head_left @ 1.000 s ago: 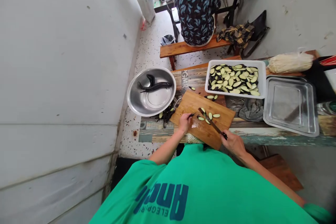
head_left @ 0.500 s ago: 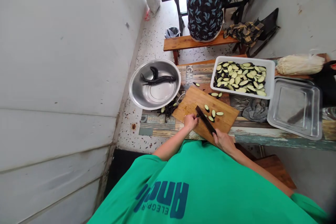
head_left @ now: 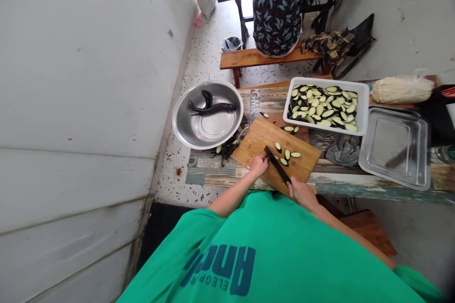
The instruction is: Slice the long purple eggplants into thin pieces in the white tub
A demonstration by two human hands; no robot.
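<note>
My right hand is closed round the handle of a dark-bladed knife, which points away and to the left over a wooden cutting board. Against the blade's left side, my left hand has its fingers curled on a short piece of eggplant, mostly hidden by the fingers and knife. Several oval eggplant slices with pale flesh and dark skin lie on the board to the right of the blade.
Whole eggplants lie in a steel basin. A white tub holds many slices. Dark trimmings lie by the board. A clear plastic lid and a grey cloth are rightward. A person sits on a bench beyond.
The whole view has shifted slightly. Both hands and the knife stay in nearly the same place on the board, and the slices lie much as before.
</note>
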